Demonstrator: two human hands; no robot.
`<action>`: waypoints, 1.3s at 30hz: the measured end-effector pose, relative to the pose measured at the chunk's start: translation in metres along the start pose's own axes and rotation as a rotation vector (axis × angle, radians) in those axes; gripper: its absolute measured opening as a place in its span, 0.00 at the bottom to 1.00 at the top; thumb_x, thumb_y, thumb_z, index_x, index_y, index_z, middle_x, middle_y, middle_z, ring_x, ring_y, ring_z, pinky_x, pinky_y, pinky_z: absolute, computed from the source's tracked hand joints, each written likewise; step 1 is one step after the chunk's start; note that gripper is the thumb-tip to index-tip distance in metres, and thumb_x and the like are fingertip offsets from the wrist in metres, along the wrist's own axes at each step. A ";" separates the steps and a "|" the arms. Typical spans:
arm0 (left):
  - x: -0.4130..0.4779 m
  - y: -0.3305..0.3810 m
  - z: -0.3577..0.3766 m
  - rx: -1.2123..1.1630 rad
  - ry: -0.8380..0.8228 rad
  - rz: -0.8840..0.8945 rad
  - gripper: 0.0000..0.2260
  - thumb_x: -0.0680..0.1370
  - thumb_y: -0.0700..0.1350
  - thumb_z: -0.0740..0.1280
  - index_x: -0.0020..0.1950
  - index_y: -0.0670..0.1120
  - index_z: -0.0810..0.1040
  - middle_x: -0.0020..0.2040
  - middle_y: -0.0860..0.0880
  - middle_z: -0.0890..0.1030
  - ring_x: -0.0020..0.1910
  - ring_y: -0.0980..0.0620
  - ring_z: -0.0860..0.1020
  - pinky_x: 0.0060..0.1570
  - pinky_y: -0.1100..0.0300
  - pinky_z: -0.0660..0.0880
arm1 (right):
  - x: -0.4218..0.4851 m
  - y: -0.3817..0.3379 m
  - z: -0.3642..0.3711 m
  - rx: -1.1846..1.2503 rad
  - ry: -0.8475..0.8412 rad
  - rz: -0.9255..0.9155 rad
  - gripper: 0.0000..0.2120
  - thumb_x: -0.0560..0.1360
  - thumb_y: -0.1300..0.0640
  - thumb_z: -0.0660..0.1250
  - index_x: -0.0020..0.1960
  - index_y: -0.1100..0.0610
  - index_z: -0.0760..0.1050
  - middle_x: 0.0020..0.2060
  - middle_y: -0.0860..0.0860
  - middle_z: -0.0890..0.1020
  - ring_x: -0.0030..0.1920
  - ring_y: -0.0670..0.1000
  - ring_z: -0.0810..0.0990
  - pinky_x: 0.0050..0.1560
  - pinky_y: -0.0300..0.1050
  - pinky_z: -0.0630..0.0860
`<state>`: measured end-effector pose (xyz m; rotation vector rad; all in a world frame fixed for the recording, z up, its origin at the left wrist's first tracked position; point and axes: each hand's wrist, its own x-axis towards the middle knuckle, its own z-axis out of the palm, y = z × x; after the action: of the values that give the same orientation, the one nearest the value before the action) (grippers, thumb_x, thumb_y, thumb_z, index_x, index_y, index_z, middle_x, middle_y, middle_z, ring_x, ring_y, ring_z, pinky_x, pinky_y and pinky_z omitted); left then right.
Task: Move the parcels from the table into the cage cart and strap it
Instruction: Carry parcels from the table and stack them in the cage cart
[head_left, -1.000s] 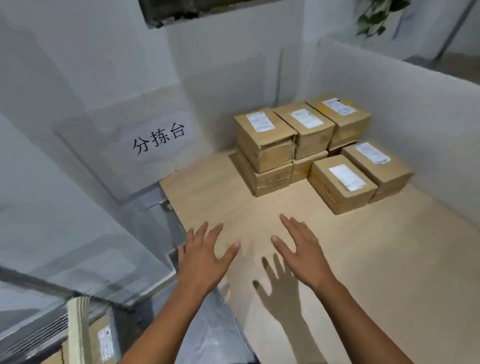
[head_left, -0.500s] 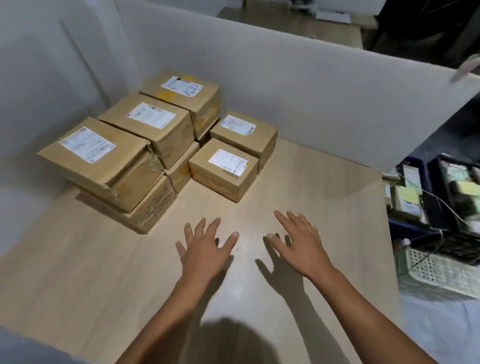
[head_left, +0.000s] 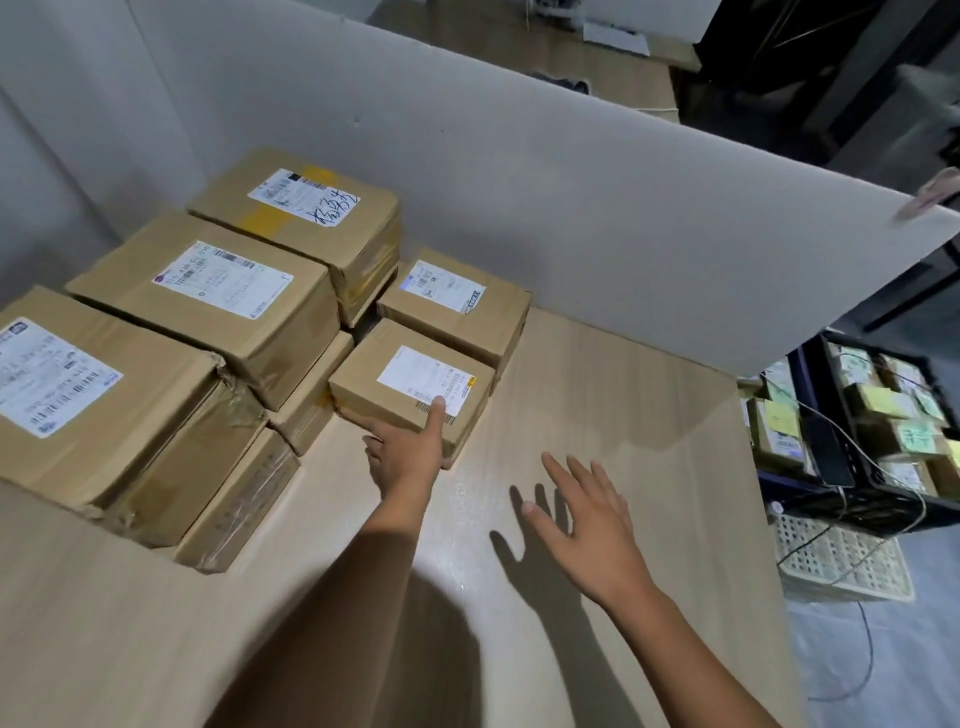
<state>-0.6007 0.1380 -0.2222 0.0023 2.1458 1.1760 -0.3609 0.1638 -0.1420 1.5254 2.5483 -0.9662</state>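
Several brown cardboard parcels with white labels stand on the wooden table (head_left: 623, 441) against the grey partition. The nearest small parcel (head_left: 410, 384) lies in front of another small parcel (head_left: 457, 301). Three larger parcels (head_left: 208, 296) sit on a lower layer to the left. My left hand (head_left: 410, 447) reaches to the near small parcel's front edge, thumb on its top by the label, fingers at its near side. My right hand (head_left: 582, 509) hovers open above the table, to the right of that parcel, fingers spread. No cage cart is in view.
A grey partition wall (head_left: 623, 208) borders the table's far side. Right of the table stand a dark crate (head_left: 831, 467) with small packets and a white perforated basket (head_left: 841, 561) with cables on the floor.
The view has swung right and moved closer to the parcels. My left hand has moved forward onto the nearest small parcel. My right hand has moved forward a little, still open.
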 end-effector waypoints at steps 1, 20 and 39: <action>0.011 0.003 0.006 -0.033 0.015 -0.019 0.61 0.67 0.78 0.67 0.85 0.47 0.42 0.84 0.39 0.55 0.82 0.37 0.57 0.78 0.38 0.61 | 0.006 -0.001 0.003 0.005 -0.004 0.006 0.33 0.79 0.30 0.56 0.82 0.34 0.54 0.83 0.44 0.54 0.83 0.48 0.41 0.81 0.61 0.43; -0.073 -0.121 -0.015 -0.406 -0.324 0.133 0.45 0.66 0.45 0.83 0.77 0.65 0.64 0.68 0.54 0.81 0.64 0.53 0.82 0.59 0.54 0.82 | -0.022 0.026 0.034 0.053 -0.067 0.129 0.36 0.79 0.30 0.59 0.83 0.37 0.52 0.84 0.47 0.54 0.84 0.51 0.45 0.81 0.64 0.46; -0.348 -0.256 -0.005 -0.372 -0.350 0.103 0.34 0.73 0.43 0.80 0.69 0.68 0.70 0.62 0.55 0.85 0.59 0.52 0.85 0.49 0.60 0.83 | -0.231 0.160 0.055 0.644 -0.328 0.023 0.26 0.77 0.34 0.69 0.66 0.19 0.57 0.61 0.32 0.77 0.60 0.37 0.79 0.51 0.28 0.76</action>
<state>-0.2574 -0.1250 -0.2165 0.1448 1.6200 1.4985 -0.1272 0.0055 -0.1923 1.3255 2.0839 -1.9760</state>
